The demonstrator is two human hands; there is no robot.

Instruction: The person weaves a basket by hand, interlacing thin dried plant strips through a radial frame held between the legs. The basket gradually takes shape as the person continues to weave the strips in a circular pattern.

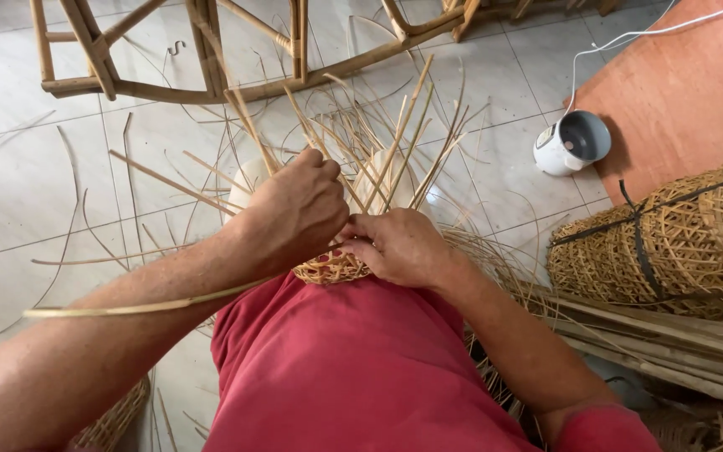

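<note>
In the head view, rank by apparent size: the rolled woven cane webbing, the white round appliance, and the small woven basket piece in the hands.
1. Rolled woven cane webbing
2. White round appliance, though farther away
3. Small woven basket piece, mostly hidden by the hands

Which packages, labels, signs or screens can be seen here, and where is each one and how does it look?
Label: a small pale patch on the side of the white round appliance, on the floor at upper right; print too small to tell.
No packages, signs or screens.
</note>
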